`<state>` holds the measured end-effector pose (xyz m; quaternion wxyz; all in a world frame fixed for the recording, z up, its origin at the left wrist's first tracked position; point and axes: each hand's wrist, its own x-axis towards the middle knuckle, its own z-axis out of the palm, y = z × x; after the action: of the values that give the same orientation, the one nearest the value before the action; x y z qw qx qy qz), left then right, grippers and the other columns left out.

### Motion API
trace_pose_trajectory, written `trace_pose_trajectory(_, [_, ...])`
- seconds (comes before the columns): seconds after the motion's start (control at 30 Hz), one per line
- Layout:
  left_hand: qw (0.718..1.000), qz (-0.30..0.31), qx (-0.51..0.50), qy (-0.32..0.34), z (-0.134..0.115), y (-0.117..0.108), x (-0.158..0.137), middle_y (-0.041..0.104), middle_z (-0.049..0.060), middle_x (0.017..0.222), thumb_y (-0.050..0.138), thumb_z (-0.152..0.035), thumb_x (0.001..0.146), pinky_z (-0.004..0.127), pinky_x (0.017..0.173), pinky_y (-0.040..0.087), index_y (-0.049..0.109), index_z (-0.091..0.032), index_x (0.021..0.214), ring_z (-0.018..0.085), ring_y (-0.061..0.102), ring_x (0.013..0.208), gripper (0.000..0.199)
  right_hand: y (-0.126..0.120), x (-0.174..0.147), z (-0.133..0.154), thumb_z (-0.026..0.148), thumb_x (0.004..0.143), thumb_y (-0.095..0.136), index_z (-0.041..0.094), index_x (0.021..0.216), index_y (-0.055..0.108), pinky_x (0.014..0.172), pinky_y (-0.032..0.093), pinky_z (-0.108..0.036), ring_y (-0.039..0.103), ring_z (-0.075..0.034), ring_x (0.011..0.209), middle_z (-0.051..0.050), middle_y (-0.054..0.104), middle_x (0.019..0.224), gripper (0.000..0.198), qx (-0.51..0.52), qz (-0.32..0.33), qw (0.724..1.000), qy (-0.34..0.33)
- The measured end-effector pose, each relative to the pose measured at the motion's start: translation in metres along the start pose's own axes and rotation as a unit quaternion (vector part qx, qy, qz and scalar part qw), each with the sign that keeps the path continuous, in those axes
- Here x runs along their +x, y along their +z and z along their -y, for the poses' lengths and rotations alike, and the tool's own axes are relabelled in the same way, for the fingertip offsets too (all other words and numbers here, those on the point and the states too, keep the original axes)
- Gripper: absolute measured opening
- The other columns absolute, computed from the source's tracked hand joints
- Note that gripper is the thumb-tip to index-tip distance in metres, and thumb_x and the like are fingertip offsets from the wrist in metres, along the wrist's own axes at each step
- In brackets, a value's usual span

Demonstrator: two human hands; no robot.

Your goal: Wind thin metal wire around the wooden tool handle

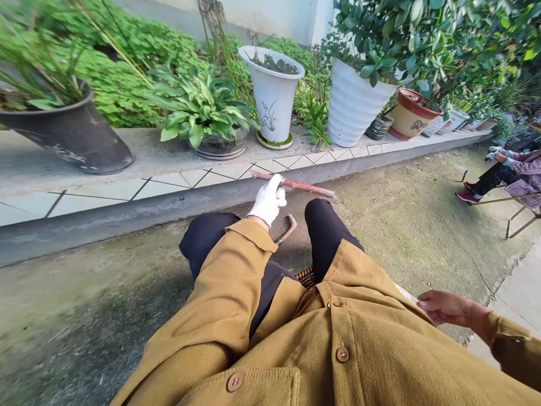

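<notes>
My left hand, in a white knit glove, is closed round a reddish-brown stick. The stick lies nearly level in front of my knees, with something dark and metallic-looking at my fingers. Below it, between my legs, a bent brown wooden piece shows; its lower end is hidden by my sleeve. At my right side, my bare right hand has its fingers bent together at the edge of my brown coat. A white, cloth-like thing shows at those fingertips, mostly hidden by the coat.
A tiled ledge runs across the front, bearing a tilted black pot, a white pot, a ribbed white planter and a red-rimmed pot. At far right another person sits, wearing gloves. Concrete ground lies between us.
</notes>
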<state>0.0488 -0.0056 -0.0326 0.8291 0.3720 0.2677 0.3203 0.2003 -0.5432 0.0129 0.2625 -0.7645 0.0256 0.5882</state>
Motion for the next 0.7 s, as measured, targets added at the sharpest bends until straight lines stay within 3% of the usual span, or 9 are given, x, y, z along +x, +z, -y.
trace_pose_trajectory(0.1, [0.997,0.078,-0.002,-0.012,0.003,0.006,-0.003,0.028,-0.011,0.043,0.063,-0.046,0.083,0.019,0.035,0.018,0.052,-0.019,0.076,0.005,0.018,0.034,0.030,-0.049,-0.025,0.004,0.060,0.063,0.082,0.017,0.084,0.070,0.078,0.056,-0.037,0.069,-0.021,0.075,-0.008,0.071,0.082,0.049,-0.052,0.018,0.998,-0.024])
trace_pose_trajectory(0.17, [0.993,0.113,-0.018,-0.031,0.005,0.012,-0.007,0.030,-0.010,0.043,0.062,-0.045,0.084,0.019,0.035,0.018,0.057,-0.017,0.078,0.005,0.020,0.034,0.030,-0.076,-0.042,0.023,0.056,0.073,0.077,0.016,0.092,0.073,0.084,0.055,-0.036,0.069,-0.022,0.086,-0.012,0.072,0.095,0.045,-0.081,0.034,0.994,-0.071])
trace_pose_trajectory(0.23, [0.989,0.127,-0.058,-0.054,0.004,0.021,-0.016,0.034,-0.009,0.045,0.062,-0.043,0.086,0.018,0.034,0.018,0.060,-0.016,0.080,0.004,0.023,0.034,0.028,-0.092,-0.055,0.052,0.052,0.077,0.076,0.016,0.095,0.074,0.082,0.054,-0.033,0.068,-0.021,0.087,-0.012,0.072,0.096,0.040,-0.080,-0.002,0.990,-0.119])
trace_pose_trajectory(0.3, [0.982,0.114,-0.143,-0.054,0.002,0.030,-0.029,0.050,-0.005,0.055,0.062,-0.041,0.088,0.016,0.036,0.021,0.058,-0.016,0.080,0.003,0.032,0.037,0.026,-0.092,-0.058,0.086,0.049,0.077,0.077,0.017,0.095,0.075,0.082,0.053,-0.033,0.067,-0.020,0.085,-0.012,0.071,0.093,0.037,-0.065,-0.003,0.985,-0.157])
trace_pose_trajectory(0.37, [0.970,0.096,-0.215,-0.052,0.000,0.038,-0.045,0.061,-0.002,0.069,0.062,-0.042,0.089,0.016,0.038,0.029,0.053,-0.018,0.078,0.004,0.042,0.042,0.028,-0.070,-0.045,0.119,0.046,0.081,0.075,0.018,0.094,0.075,0.081,0.051,-0.031,0.066,-0.019,0.082,-0.010,0.071,0.090,0.031,-0.066,0.041,0.977,-0.198])
trace_pose_trajectory(0.47, [0.965,0.053,-0.251,-0.056,0.003,0.044,-0.071,0.066,-0.001,0.074,0.058,-0.047,0.092,0.023,0.055,0.050,0.055,-0.019,0.081,0.010,0.060,0.055,0.030,-0.001,0.001,0.151,0.038,0.077,0.080,0.019,0.097,0.073,0.077,0.051,-0.028,0.065,-0.016,0.081,-0.006,0.071,0.089,0.029,-0.048,0.178,0.960,-0.210])
trace_pose_trajectory(0.57, [0.960,0.059,-0.268,-0.055,0.012,0.036,-0.091,0.069,0.004,0.080,0.056,-0.054,0.091,0.034,0.074,0.057,0.060,-0.018,0.089,0.019,0.070,0.073,0.036,0.086,0.051,0.155,0.035,0.069,0.086,0.020,0.096,0.072,0.074,0.052,-0.025,0.066,-0.013,0.077,-0.003,0.072,0.089,0.034,0.031,0.301,0.941,-0.154])
trace_pose_trajectory(0.63, [0.963,0.053,-0.257,-0.058,0.020,0.026,-0.101,0.070,0.005,0.080,0.056,-0.054,0.090,0.034,0.073,0.058,0.061,-0.017,0.090,0.018,0.070,0.070,0.038,0.132,0.072,0.150,0.032,0.067,0.087,0.020,0.095,0.072,0.074,0.052,-0.023,0.066,-0.011,0.074,-0.001,0.072,0.086,0.034,0.067,0.353,0.924,-0.127])
trace_pose_trajectory(0.7, [0.974,0.014,-0.214,-0.068,0.029,0.016,-0.108,0.068,0.004,0.074,0.057,-0.055,0.089,0.031,0.065,0.057,0.062,-0.017,0.089,0.017,0.067,0.062,0.038,0.164,0.081,0.150,0.029,0.067,0.087,0.019,0.097,0.072,0.076,0.053,-0.023,0.066,-0.011,0.074,-0.001,0.073,0.086,0.034,0.061,0.395,0.910,-0.115])
